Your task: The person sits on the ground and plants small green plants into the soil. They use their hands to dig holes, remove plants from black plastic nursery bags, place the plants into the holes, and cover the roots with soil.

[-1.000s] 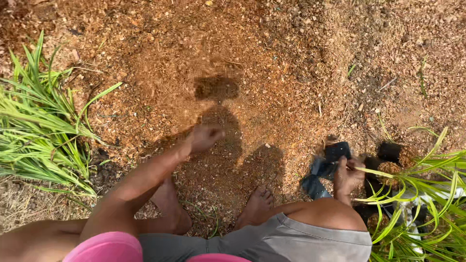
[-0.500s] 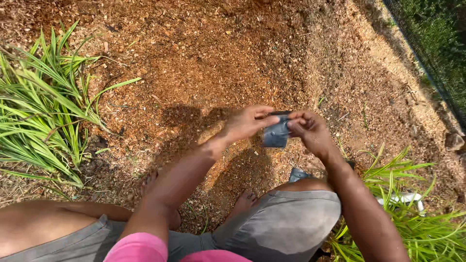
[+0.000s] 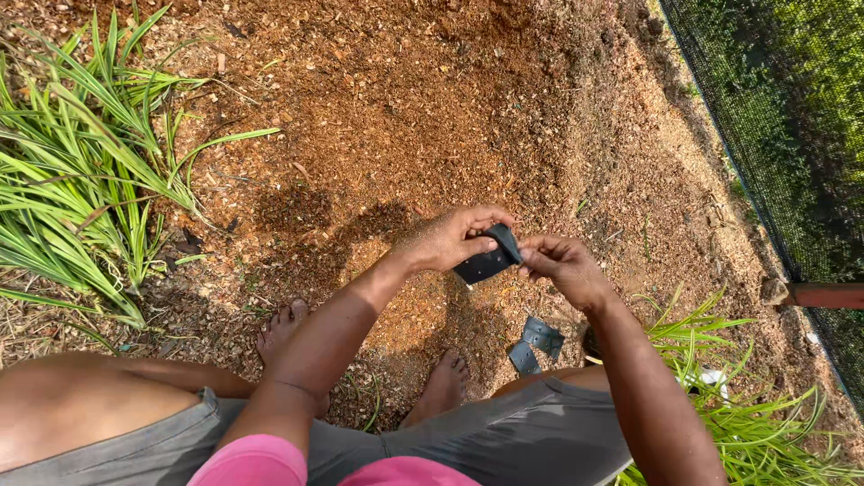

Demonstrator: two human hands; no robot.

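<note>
Two hands on one small dark nursery bag (image 3: 489,261), held flat and still folded above the ground. Left hand (image 3: 450,239) pinching its upper left edge, thumb on top, fingers curled beneath; right hand (image 3: 560,266) pinching the corner just to the right, fingertips pressed together on the plastic. Judging by that paired pinch, about to be pulled open at the mouth, not yet spread.

Directly under the grip: loose reddish-brown sawdust mix (image 3: 423,135), with the hands' shadow lying on it to the left. Below and slightly right of the grip, two more flat grey bags (image 3: 536,344) on the ground, just beside the right knee. Nearer the body, bare feet (image 3: 288,328) planted in the mix, grey shorts (image 3: 504,445) and a pink hem. Far left of the grip, a clump of long green grass-like seedlings (image 3: 81,180); low right, another clump (image 3: 738,405). Beyond, upper right, black shade netting (image 3: 765,135).

Compared with half a second back: same two-handed hold, bag turned a little and drawn slightly lower. A second back: hands wide apart, left reaching out over the soil, right down by the bags at the right-hand clump, so one bag picked from that pile and brought to the middle.
</note>
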